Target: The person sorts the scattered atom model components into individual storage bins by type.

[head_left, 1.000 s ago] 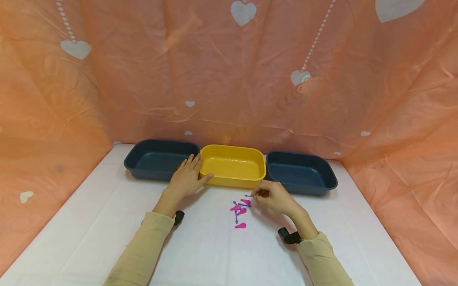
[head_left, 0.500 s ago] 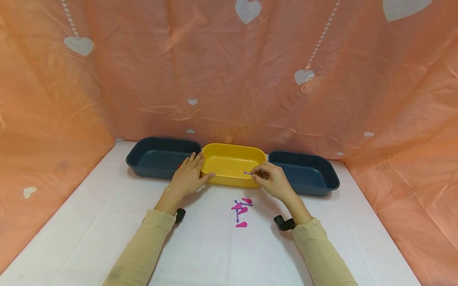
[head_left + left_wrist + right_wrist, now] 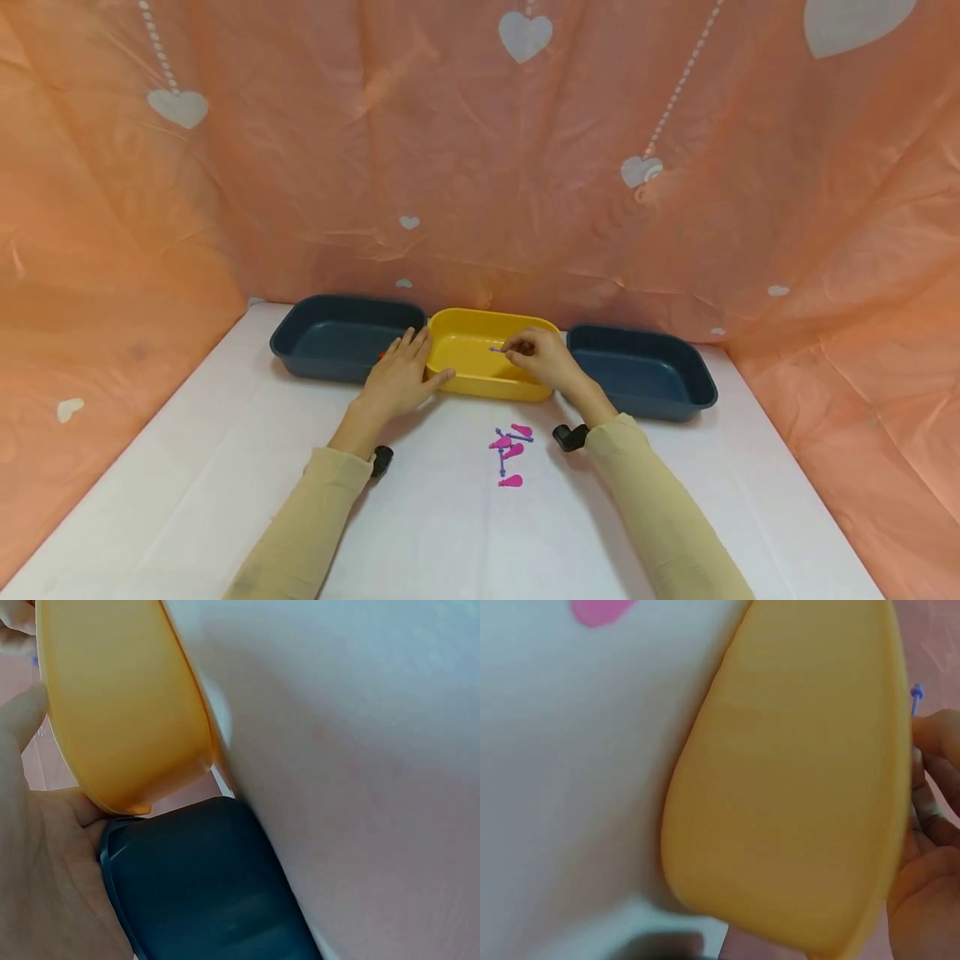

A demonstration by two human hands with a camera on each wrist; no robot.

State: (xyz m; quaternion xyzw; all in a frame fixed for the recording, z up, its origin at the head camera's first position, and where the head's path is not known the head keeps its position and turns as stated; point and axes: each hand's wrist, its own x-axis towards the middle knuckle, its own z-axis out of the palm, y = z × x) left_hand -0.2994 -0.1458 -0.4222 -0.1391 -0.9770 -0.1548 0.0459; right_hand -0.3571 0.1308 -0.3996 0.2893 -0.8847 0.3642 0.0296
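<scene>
My right hand (image 3: 546, 360) pinches a small thin purple stick (image 3: 495, 349) with a knobbed end above the yellow tray (image 3: 491, 387). In the right wrist view, the knobbed tip of the stick (image 3: 917, 693) shows just beyond the tray's rim, beside the fingertips. My left hand (image 3: 399, 379) rests with straight fingers across the neighbouring rims of the yellow tray and the left dark blue tray (image 3: 318, 367), its thumb along the yellow tray's front edge. Pink drop-shaped pieces (image 3: 512, 481) and several purple sticks (image 3: 502, 463) lie in a loose cluster on the table in front of the yellow tray.
Another dark blue tray (image 3: 660, 406) stands right of the yellow one, so three trays form a row at the back. A red bit (image 3: 382, 356) shows beside my left fingers, mostly hidden. A pink curtain with hearts (image 3: 525, 167) hangs behind the white table (image 3: 435, 533).
My right hand has lifted the purple stick from beside the cluster and carried it up and left, over the yellow tray. The left hand stays on the rims.
</scene>
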